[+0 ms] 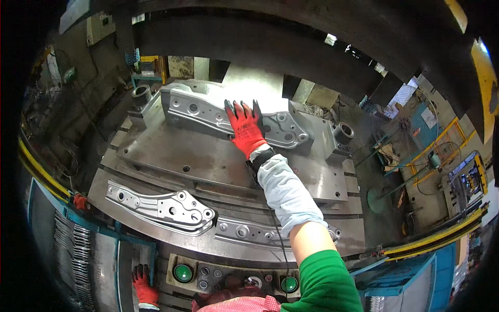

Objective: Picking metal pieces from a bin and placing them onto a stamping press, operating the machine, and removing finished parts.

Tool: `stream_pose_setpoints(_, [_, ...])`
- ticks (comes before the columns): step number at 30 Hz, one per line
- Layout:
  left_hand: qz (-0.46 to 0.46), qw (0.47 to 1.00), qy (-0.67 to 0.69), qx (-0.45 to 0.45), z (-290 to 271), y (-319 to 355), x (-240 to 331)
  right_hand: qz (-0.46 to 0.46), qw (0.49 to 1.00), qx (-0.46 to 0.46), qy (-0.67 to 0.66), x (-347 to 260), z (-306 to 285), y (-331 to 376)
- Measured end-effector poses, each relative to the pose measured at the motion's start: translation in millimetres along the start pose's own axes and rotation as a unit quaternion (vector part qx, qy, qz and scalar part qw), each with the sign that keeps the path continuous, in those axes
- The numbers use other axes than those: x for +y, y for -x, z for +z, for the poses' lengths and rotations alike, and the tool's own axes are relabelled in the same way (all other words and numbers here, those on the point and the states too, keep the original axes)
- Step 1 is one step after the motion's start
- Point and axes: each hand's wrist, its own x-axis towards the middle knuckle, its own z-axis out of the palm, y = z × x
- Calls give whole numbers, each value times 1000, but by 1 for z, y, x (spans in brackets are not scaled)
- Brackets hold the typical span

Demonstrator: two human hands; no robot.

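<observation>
My right hand (246, 127), in a red glove with dark fingertips, reaches far forward with its fingers spread. It lies over a long stamped metal panel (205, 110), which sits on the raised steel die block (179, 125) of a press. The hand covers the panel's middle; holes and ridges show on both sides of it. My left hand (144, 287), also red-gloved, is low at the left, fingers stretched out, beside a blue-framed rack (152, 260). Nothing shows in its fingers. Nearer me on the press bed lie two more stamped panels, one on the left (163, 208) and one (249, 231) partly behind my right forearm.
A control box (192, 286) with two green buttons (183, 273) stands in front of me. The dark upper press (249, 41) hangs above the die. Guide bushings (343, 133) rise at its sides. Yellow-black rails (436, 236) flank the bed; fans (434, 160) stand at right.
</observation>
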Motion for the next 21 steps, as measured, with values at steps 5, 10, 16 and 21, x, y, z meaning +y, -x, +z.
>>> stream_pose_setpoints(5, [39,995,84,-21,31,-21,24,6,998,-39,54,13,-13,5])
stream_pose_setpoints(10, [-39,967,183,-174,50,-42,30,-35,992,27,-120,-17,-107,62])
stream_pose_setpoints(16, [-117,913,306,-241,103,-44,40,300,868,123,-376,-20,-157,308])
stream_pose_setpoints(21, [-134,908,309,-249,113,-55,26,716,695,58,-9,-32,-116,547])
